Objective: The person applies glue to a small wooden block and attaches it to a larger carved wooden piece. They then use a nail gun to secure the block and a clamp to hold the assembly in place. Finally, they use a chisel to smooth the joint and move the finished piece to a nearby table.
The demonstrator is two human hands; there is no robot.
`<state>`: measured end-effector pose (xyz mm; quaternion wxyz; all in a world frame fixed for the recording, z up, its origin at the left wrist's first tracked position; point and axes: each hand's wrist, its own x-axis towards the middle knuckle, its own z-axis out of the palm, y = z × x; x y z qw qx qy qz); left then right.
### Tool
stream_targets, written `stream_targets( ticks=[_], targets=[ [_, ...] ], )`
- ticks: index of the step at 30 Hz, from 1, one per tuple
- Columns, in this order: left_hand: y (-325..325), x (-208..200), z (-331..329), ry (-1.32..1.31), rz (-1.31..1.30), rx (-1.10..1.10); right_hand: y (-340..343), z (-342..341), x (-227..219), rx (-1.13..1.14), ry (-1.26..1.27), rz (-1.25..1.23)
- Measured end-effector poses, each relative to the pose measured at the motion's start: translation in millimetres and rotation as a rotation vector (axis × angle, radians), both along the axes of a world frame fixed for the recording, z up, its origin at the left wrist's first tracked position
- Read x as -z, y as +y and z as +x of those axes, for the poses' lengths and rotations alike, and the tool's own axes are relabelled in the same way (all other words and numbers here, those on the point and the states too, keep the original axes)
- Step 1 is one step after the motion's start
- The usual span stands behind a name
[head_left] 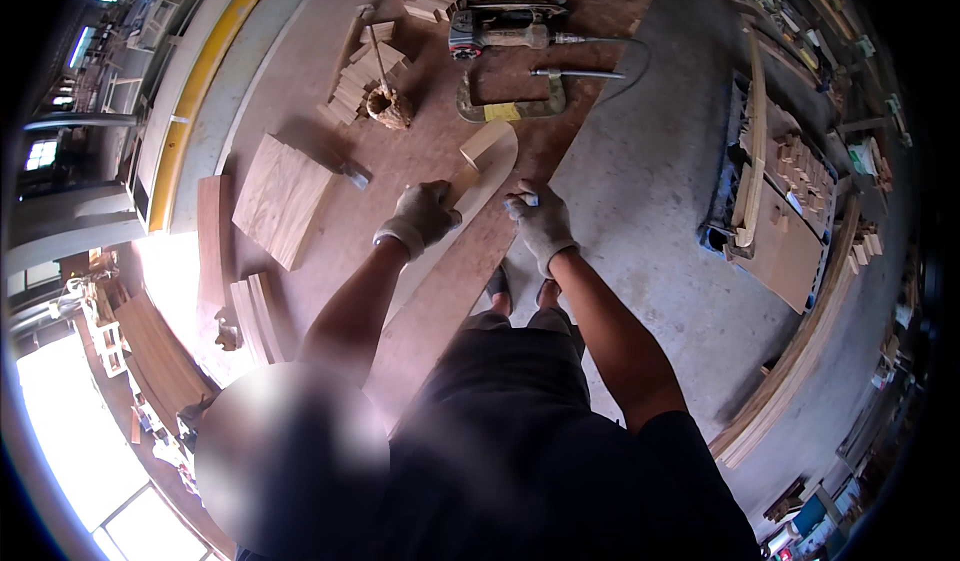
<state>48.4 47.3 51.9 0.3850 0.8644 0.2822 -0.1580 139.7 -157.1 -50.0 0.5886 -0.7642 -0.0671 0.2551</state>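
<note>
Both look half-curled mid-frame: your left hand (420,219) at the board (485,183), your right hand (541,225) beside it. Grip unclear.

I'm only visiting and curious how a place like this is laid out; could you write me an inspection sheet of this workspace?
Surface: brown bench, partly covered with wood and tools.
Job's things: pale round-ended board; short wood block at its far end.
Clutter: power tool, C-shaped clamp, crusted pot, small wood pieces, wide panel.
Hands: both gloved; left hand over the board, right hand near the bench edge; grips unclear.
Cables: dark cable curving from the power tool.
Surroundings: concrete floor, stacked planks, yellow rail.
</note>
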Motion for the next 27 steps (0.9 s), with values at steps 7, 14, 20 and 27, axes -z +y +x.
stream_targets(
  ticks=[7, 14, 20, 27],
  targets=[
    [20, 2, -32, 0.105, -0.082, 0.039, 5, 14, -26, -0.153, 0.12, -0.065],
    [37, 29, -65, 0.007, -0.284, -0.011, 27, -3, -34, -0.228, 0.232, -0.093],
    [16, 30, -76, -0.12, -0.193, -0.155, 27, -9, -26, -0.164, 0.31, -0.063],
    [3, 27, -75, -0.076, -0.096, -0.109, 24, -16, -55, -0.09, 0.375, -0.097]
  ],
)
